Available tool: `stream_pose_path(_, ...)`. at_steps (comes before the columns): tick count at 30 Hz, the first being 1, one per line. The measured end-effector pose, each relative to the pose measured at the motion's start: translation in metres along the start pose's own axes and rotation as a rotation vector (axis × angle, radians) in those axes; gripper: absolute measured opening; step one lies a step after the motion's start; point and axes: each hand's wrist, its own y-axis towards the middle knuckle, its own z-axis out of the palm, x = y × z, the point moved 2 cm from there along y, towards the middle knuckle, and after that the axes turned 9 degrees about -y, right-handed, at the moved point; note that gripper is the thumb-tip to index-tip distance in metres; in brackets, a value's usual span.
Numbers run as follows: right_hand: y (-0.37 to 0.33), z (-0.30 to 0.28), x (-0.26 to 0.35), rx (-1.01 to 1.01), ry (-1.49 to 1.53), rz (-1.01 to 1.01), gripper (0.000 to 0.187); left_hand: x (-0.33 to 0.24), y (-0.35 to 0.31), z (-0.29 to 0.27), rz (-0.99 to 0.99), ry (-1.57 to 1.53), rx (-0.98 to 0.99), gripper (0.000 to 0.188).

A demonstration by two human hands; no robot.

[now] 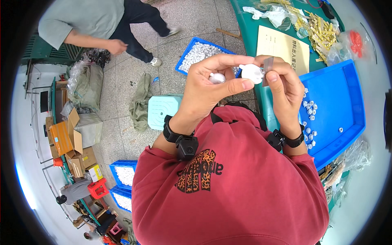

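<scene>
Between the thumb and forefinger of my left hand (204, 87) is a small white rounded part (252, 73) with little knobs on its rim. A second white part (217, 78) sits in the same hand, against the curled fingers. My right hand (286, 92) pinches a thin, flat greyish blade (267, 70), held upright right beside the first part. Whether its edge touches the part, I cannot tell. Both hands are raised in front of my chest, left of a blue tray (341, 104) that holds several similar white parts (311, 109).
A green table (250, 30) bears a tan paper folder (283, 47), yellow strips (320, 32) and plastic bags. Blue crates of white parts (202, 55) stand on the floor by a mint stool (163, 111). Someone in a grey top (85, 20) is at the upper left. Cardboard boxes (67, 136) line the left.
</scene>
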Motion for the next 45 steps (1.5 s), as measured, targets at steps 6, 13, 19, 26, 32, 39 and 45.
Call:
stream_pose_path(6, 0.0, 0.0, 0.0, -0.002, 0.043, -0.015, 0.011, 0.001, 0.001, 0.0, 0.009, -0.009, 0.009, 0.034)
stream_pose_path(13, 0.0, 0.0, -0.001, -0.007, 0.0, -0.032, 0.01, 0.002, 0.001, 0.0, -0.001, -0.024, -0.005, 0.033)
stream_pose_path(19, 0.0, -0.001, -0.004, -0.002, 0.015, -0.038, 0.01, 0.003, 0.001, 0.001, -0.007, -0.039, -0.027, 0.034)
stream_pose_path(26, 0.001, -0.001, -0.006, 0.03, 0.001, 0.056, 0.011, 0.007, 0.005, -0.002, 0.006, -0.019, -0.015, 0.034)
stream_pose_path(32, 0.001, -0.009, -0.016, -0.177, 0.085, 0.07, 0.017, 0.015, 0.021, -0.007, 0.04, 0.073, 0.034, 0.037)
stream_pose_path(39, -0.002, -0.012, -0.017, -0.172, -0.052, 0.136, 0.016, 0.05, 0.05, -0.036, -0.17, -0.56, -0.038, 0.045)
stream_pose_path(45, -0.003, 0.0, -0.021, -0.058, 0.081, 0.173, 0.015, 0.029, 0.035, -0.004, -0.014, -0.335, 0.121, 0.043)
